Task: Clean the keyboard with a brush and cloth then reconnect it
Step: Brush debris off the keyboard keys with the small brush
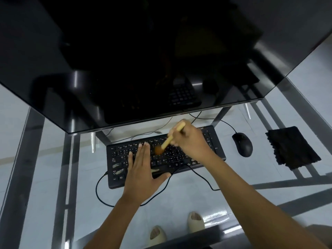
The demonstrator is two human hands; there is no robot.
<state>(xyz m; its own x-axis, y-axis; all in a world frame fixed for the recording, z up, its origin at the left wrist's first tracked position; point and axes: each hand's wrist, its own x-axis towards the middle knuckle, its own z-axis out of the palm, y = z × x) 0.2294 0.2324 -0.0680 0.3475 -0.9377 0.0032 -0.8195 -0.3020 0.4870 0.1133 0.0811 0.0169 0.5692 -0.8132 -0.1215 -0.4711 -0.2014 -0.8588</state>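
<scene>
A black keyboard (167, 155) lies on a glass desk (197, 194). The left hand (142, 175) presses flat on it, fingers straight and together; the right hand (190, 139) grips a brush (170, 138), bristles touching the keys; a black cloth (292, 147) lies well apart, right

The monitor (143, 60) hangs low over the far edge of the keyboard (212, 141). Glass between mouse (242, 144) and cloth (292, 148) lies free.

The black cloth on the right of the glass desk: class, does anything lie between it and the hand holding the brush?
Yes. The black mouse lies on the glass between the right hand, gripping the brush over the keyboard, and the cloth.
</scene>
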